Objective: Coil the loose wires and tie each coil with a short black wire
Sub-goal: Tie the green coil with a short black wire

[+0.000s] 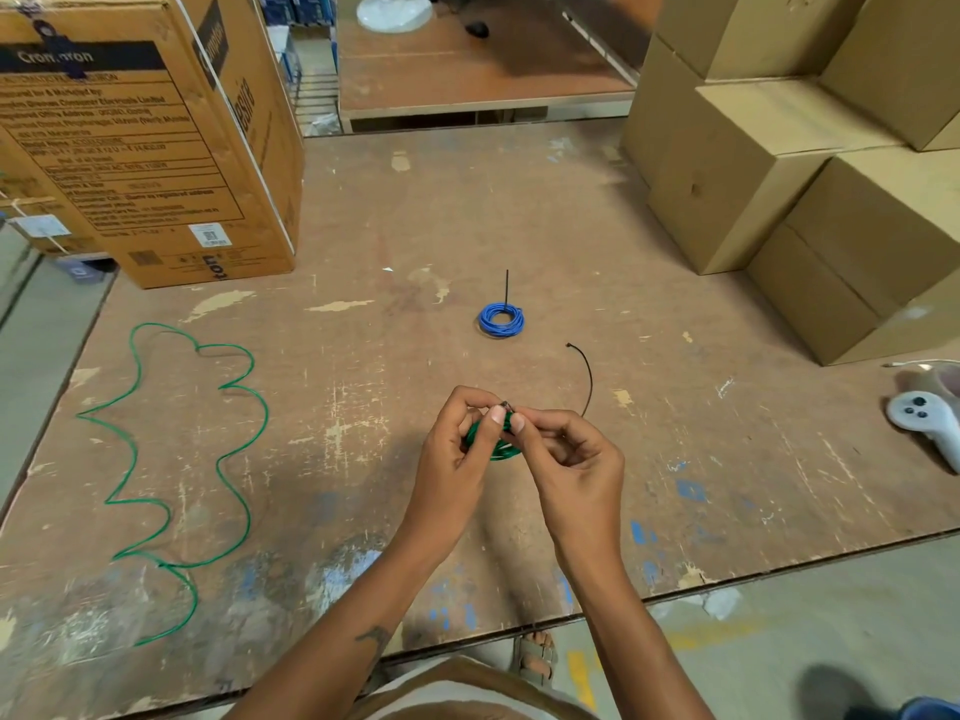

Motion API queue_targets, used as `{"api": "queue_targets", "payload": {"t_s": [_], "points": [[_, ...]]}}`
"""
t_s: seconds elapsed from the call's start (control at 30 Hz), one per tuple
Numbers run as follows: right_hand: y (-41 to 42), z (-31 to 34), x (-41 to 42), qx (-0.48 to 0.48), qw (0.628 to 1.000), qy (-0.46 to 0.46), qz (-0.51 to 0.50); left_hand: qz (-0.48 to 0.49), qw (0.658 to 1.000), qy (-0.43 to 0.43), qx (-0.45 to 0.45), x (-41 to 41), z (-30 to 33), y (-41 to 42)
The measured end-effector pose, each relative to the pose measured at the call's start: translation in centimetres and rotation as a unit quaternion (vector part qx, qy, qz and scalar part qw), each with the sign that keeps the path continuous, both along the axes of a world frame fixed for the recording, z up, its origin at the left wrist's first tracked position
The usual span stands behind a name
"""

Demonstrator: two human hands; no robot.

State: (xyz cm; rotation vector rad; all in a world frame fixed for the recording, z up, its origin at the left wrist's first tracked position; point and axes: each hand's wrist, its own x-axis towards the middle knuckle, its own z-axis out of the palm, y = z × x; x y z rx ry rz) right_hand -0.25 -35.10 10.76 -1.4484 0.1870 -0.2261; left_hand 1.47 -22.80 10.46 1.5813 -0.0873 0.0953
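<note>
A small green wire coil [500, 449] is held above the table between both hands. My left hand [460, 449] grips its left side. My right hand [563, 449] pinches a short black wire [589, 376] at the coil's top; the wire's free end curves up and away to the right. A blue coil [501, 320] lies further back on the table, tied, with a black wire end [507, 288] sticking up from it. A long loose green wire [176, 459] snakes over the table's left part.
The worn wooden table [363, 381] has a large printed cardboard box [145, 148] at the back left and stacked plain boxes [779, 174] at the right. A white controller [924, 420] lies at the right edge. The table's front edge runs near my feet.
</note>
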Motion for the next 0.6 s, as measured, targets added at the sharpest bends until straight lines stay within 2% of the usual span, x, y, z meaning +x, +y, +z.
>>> {"api": "queue_targets", "payload": {"t_s": [0.27, 0.6], "points": [[-0.11, 0.05, 0.00, 0.002, 1.000, 0.003, 0.006, 0.004, 1.000, 0.000, -0.008, -0.12, 0.10, -0.11], [-0.29, 0.28, -0.05, 0.003, 1.000, 0.001, 0.008, -0.015, 0.999, -0.015, 0.034, 0.23, -0.19, 0.00]]}}
